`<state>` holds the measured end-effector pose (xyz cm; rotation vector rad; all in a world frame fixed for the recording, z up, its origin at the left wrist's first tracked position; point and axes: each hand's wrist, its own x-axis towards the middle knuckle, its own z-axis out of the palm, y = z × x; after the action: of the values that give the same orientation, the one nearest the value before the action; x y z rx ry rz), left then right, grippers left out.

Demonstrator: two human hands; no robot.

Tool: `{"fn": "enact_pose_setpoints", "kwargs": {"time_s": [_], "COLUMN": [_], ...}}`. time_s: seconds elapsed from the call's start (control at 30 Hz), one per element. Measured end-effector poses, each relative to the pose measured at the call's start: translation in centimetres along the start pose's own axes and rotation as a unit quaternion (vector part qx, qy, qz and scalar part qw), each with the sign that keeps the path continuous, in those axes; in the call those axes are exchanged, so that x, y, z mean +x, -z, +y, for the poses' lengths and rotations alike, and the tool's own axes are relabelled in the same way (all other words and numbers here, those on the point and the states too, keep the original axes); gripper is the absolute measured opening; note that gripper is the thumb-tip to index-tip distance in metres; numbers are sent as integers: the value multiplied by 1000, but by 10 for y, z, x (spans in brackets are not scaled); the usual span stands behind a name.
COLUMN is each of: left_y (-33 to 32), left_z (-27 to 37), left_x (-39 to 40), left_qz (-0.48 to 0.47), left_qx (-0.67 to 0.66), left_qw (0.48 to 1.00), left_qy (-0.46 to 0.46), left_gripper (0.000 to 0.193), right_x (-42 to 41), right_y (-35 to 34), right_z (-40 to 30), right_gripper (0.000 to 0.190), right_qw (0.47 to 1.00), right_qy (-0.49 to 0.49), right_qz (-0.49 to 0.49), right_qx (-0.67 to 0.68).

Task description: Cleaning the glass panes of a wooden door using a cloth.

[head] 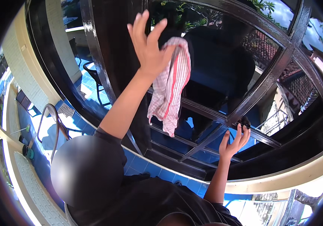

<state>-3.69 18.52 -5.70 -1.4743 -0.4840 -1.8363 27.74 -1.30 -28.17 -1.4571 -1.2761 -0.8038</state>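
My left hand (150, 53) is raised against a dark, glossy wooden-framed glass panel (212, 62), fingers spread. A red-and-white striped and checked cloth (174, 84) hangs from its thumb side, partly folded, with its lower end loose. Lower and to the right, my right hand (233, 142) has bent, parted fingers, their tips at a dark wooden glazing bar (263, 137) near a joint in the frame. No object shows in that hand. A small dark shape beside those fingertips is unclear. The glass reflects a dark figure, foliage and tiled roofs.
A chair with a curved back (57, 124) stands at left on the blue tiled floor (141, 165). Farther left are a pale brick wall (27, 175) and a teal basket-like container (28, 152). A blurred round patch (85, 169) covers part of the lower left.
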Motion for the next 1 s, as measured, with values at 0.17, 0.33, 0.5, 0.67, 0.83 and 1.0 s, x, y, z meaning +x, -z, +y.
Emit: {"fn": "enact_pose_setpoints", "kwargs": {"time_s": [0.17,0.33,0.5,0.67,0.83,1.0], "left_y": [-7,-10,52,33,-6,23], "left_z": [18,2,14,5,-6,22], "left_x": [87,2,-102,-38,30,-54], "left_qz": [-169,-34,-168,-109,-31,-156], "left_qx": [5,-41,-58,-19,-32,-71], "left_qw": [945,998,983,990,997,979], "left_qy": [279,-39,47,82,57,112], "left_gripper": [70,74,77,90,78,99], "right_x": [0,2,7,5,4,7], "right_y": [-5,-2,8,16,5,11], "right_z": [-3,-6,-2,-4,-6,-10], "right_gripper": [48,47,46,46,47,48], "right_qw": [999,999,1000,999,999,998], "right_qy": [-24,-34,-11,-12,-29,-46], "right_qz": [25,24,-6,-43,7,-2], "right_qx": [7,2,4,17,18,32]}}
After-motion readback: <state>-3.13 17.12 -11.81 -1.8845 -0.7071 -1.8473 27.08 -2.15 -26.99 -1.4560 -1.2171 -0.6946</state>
